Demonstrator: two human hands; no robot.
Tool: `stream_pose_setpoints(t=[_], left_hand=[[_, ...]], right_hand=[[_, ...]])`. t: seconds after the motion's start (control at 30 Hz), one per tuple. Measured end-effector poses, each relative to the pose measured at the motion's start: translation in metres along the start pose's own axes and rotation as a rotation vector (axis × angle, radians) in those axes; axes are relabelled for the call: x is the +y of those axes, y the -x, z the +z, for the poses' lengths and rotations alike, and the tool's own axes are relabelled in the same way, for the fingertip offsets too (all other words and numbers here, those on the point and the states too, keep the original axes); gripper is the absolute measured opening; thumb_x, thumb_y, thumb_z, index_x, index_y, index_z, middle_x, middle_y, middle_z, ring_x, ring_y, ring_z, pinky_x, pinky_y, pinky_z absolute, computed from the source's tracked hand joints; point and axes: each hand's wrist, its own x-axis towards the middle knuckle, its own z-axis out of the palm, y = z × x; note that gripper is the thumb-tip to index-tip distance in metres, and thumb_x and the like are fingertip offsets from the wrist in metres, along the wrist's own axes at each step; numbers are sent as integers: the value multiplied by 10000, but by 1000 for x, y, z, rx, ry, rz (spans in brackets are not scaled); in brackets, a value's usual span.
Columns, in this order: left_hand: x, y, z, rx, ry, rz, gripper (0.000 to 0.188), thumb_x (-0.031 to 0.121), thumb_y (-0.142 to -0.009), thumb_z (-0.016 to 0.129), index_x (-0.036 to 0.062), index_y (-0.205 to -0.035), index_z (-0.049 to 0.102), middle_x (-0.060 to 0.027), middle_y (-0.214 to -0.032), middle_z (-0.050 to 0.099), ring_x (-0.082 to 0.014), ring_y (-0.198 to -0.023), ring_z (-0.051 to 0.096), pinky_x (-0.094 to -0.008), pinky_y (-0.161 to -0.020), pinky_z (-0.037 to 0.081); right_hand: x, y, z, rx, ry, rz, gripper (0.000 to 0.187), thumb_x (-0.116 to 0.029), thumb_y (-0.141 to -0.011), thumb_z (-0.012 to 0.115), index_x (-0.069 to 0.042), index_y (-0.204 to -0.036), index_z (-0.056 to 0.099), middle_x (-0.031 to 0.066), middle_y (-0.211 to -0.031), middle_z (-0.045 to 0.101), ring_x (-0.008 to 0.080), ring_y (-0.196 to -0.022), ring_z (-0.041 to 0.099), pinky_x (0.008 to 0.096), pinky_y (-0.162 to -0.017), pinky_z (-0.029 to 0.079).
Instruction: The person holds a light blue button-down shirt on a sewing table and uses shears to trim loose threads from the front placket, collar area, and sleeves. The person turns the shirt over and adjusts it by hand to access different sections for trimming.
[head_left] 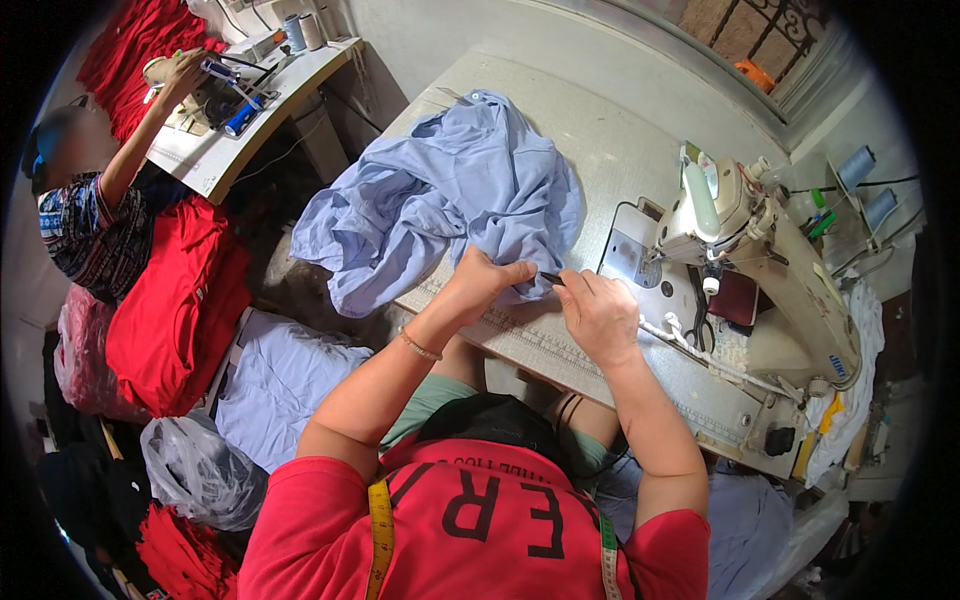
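A light blue garment (440, 190) lies crumpled over the table, part of it hanging past the left edge. My left hand (485, 280) is closed on its near edge, thumb stretched toward the right. Close beside it, my right hand (597, 312) pinches a small dark slim tool (549, 277), whose tip meets the cloth by my left thumb. Its exact kind is too small to make out. To the right of my hands stands a white sewing machine (735, 225), with dark-handled scissors (702, 312) lying by its needle area.
Thread cones (857, 167) stand on a rack at the right. At the far left another person (100, 215) reaches to a second sewing machine (195, 105). Red cloth (180, 310), a blue cloth pile (285, 385) and a clear plastic bag (200, 470) crowd the left side.
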Motion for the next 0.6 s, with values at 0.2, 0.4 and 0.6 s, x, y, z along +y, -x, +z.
stream_pose_setpoints(t=[0.2, 0.4, 0.6], left_hand=[[-9, -2, -2, -6, 55, 20, 363, -3, -769, 690, 2, -1106, 557, -45, -970, 614, -143, -844, 582, -275, -743, 485], [-8, 2, -1, 16, 61, 9, 369, 3, -777, 674, -6, -1126, 556, -53, -982, 619, -138, -848, 588, -279, -747, 491], [-14, 3, -6, -78, -44, 86, 399, 9, -763, 656, -18, -1147, 552, -59, -988, 624, -138, -863, 589, -276, -756, 490]], right_hand=[[-1, 1, 3, -16, -133, 63, 141, -188, -787, 643, -96, -886, 602, 61, -719, 614, 254, -621, 609, 360, -560, 465], [2, 0, -3, -60, -401, 346, 218, -173, -789, 682, -69, -967, 609, 78, -801, 651, 212, -681, 642, 298, -593, 483], [3, 1, 14, -29, -895, 469, 442, -67, -770, 718, -73, -1178, 546, 58, -929, 625, 66, -776, 550, 203, -649, 444]])
